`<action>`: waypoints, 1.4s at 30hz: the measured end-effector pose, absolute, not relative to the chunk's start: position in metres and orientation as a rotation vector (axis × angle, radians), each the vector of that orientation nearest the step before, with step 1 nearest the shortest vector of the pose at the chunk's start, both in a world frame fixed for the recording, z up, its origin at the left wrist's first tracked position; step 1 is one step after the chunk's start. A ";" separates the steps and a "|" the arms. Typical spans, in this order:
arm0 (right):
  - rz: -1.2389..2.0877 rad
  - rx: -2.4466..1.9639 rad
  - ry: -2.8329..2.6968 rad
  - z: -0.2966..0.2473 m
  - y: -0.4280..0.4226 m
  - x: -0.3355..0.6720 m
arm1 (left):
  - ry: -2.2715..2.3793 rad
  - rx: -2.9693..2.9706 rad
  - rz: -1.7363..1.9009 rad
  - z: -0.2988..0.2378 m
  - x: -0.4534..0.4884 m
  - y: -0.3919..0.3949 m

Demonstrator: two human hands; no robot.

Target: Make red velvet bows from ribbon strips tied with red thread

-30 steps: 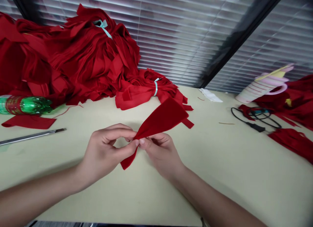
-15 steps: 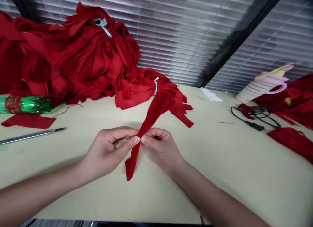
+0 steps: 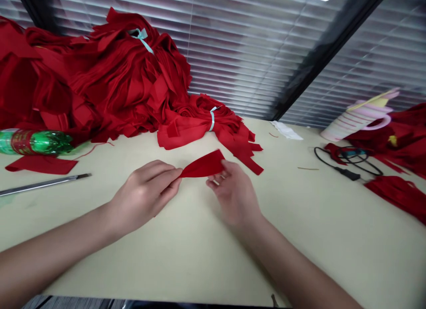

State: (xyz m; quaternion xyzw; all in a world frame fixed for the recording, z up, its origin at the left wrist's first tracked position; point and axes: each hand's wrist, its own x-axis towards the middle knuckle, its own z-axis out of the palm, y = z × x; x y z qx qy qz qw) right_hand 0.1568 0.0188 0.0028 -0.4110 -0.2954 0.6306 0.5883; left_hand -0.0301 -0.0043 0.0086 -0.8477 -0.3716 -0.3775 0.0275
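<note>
A small red velvet fabric piece [image 3: 203,165] is held low over the cream table [image 3: 206,251], folded into a narrow wedge. My left hand [image 3: 146,194] pinches its pointed left end between thumb and fingers. My right hand [image 3: 234,193] is at its wider right end, fingers curled and touching the cloth's edge. Behind them lies a tied bundle of red fabric pieces [image 3: 203,122] with a pale blue band.
A big heap of red fabric [image 3: 89,73] fills the back left. A green plastic bottle [image 3: 35,142], a red strip [image 3: 41,165] and a metal ruler-like tool [image 3: 43,184] lie at left. A black cable [image 3: 346,160], pink tape rolls [image 3: 361,116] and more red cloth [image 3: 399,193] are at right.
The fabric piece stood upright with its tail hanging between my hands; now it is folded down flat and short. My right hand has slid rightwards along it.
</note>
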 end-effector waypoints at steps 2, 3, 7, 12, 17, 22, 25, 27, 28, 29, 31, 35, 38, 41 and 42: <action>1.409 -0.960 -0.594 0.006 0.030 0.168 | -1.092 -2.574 -1.124 0.009 -0.032 -0.003; 1.333 -0.984 -0.607 0.007 0.035 0.174 | -1.071 -2.550 -1.111 0.010 -0.032 -0.003; 0.912 -1.024 -0.952 0.016 0.041 0.189 | -0.982 -2.543 -1.033 0.012 -0.032 -0.004; 0.835 -1.028 -1.490 0.041 0.037 0.182 | -1.037 -2.625 -0.922 0.009 -0.033 -0.004; 0.681 -1.091 -2.478 0.061 0.040 0.158 | -1.205 -2.762 -0.808 0.003 -0.033 -0.003; 0.495 -1.078 -2.799 0.072 0.038 0.135 | -1.351 -2.824 -0.918 0.000 -0.033 -0.001; 0.440 -0.983 -2.808 0.070 0.039 0.136 | -1.492 -2.809 -0.993 0.000 -0.032 0.000; 0.447 -0.905 -2.799 0.066 0.040 0.142 | -1.503 -2.797 -1.033 0.002 -0.032 0.001; 0.452 -0.874 -2.794 0.064 0.040 0.145 | -1.480 -2.789 -1.052 0.003 -0.032 0.001; 0.453 -0.855 -2.787 0.062 0.040 0.148 | -1.443 -2.782 -1.065 0.005 -0.031 0.001; 0.444 -0.830 -2.764 0.059 0.039 0.153 | -1.358 -2.773 -1.079 0.008 -0.031 0.001; 0.326 -0.819 -2.602 0.049 0.028 0.158 | -1.212 -2.771 -1.065 0.009 -0.032 0.001; 0.143 -0.856 -2.365 0.033 0.012 0.160 | -1.190 -2.762 -1.040 0.007 -0.032 0.001; 0.006 -0.851 -2.205 0.012 -0.005 0.159 | -1.200 -2.772 -1.010 0.006 -0.032 0.002; -0.006 -0.831 -2.185 0.006 -0.009 0.157 | -1.210 -2.774 -1.005 0.006 -0.032 0.002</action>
